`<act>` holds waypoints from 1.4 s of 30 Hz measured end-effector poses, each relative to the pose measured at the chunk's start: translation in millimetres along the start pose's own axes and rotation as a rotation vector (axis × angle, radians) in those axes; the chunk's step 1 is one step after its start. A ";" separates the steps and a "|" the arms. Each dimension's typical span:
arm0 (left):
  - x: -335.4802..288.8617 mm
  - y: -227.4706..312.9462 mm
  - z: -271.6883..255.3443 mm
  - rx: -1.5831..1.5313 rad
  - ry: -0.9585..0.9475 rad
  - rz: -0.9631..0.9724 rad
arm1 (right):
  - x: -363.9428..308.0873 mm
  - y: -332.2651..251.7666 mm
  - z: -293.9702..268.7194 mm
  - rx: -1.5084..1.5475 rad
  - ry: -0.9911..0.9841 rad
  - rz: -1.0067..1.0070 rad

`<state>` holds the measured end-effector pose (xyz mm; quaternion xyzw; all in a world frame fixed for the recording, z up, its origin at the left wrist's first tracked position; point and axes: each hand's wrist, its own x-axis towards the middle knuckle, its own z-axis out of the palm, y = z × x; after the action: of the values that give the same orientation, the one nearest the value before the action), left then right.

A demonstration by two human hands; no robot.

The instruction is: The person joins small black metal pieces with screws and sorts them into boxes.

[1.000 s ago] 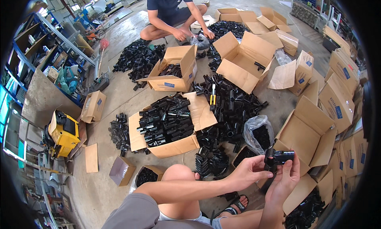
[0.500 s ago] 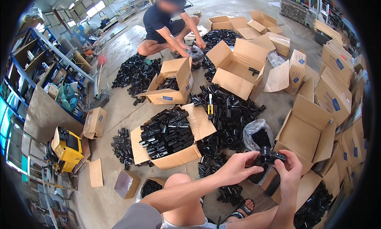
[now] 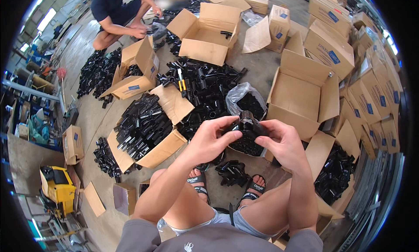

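My left hand (image 3: 214,136) and my right hand (image 3: 284,144) hold a glossy black tubular fitting (image 3: 247,121) between them, thumbs and fingers pressed on its two sides. Beneath it stands a box lined with a clear plastic bag (image 3: 233,98), full of small black pieces (image 3: 251,102). My hands hide part of that box. To the left, long black tubular parts (image 3: 146,125) fill an open cardboard box (image 3: 163,152). Beyond my hands spreads a heap of black fittings (image 3: 205,82), with a yellow-and-black tool (image 3: 181,84) lying on it.
A large open carton (image 3: 297,95) stands to the right, near stacked cartons (image 3: 369,90). Black fittings (image 3: 232,172) lie between my feet; more fill a box (image 3: 334,178) at right. Another person (image 3: 115,16) crouches at far left. A yellow machine (image 3: 59,188) stands at left.
My view has swung right and downward, so the surroundings sit further left and higher. Both hands keep hold of the black fitting, which has turned between my fingers.
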<state>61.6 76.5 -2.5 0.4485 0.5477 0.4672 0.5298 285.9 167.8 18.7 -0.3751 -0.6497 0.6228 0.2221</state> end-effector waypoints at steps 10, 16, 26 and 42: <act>-6.1 16.8 -4.1 0.346 -0.050 0.198 | 1.7 3.4 6.0 0.082 -0.119 0.017; -15.1 29.1 -2.3 0.401 -0.079 0.051 | 1.3 4.1 8.0 -0.061 -0.241 0.067; -14.2 13.9 4.2 0.214 0.048 0.126 | -2.9 11.2 12.1 -0.188 -0.178 -0.011; -15.4 6.8 19.8 -0.235 0.040 -0.054 | -3.6 8.0 8.5 0.303 -0.157 0.063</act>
<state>82.0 63.1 6.6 0.3591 0.5114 0.5225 0.5801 283.4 159.1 10.5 -0.3075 -0.5515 0.7479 0.2050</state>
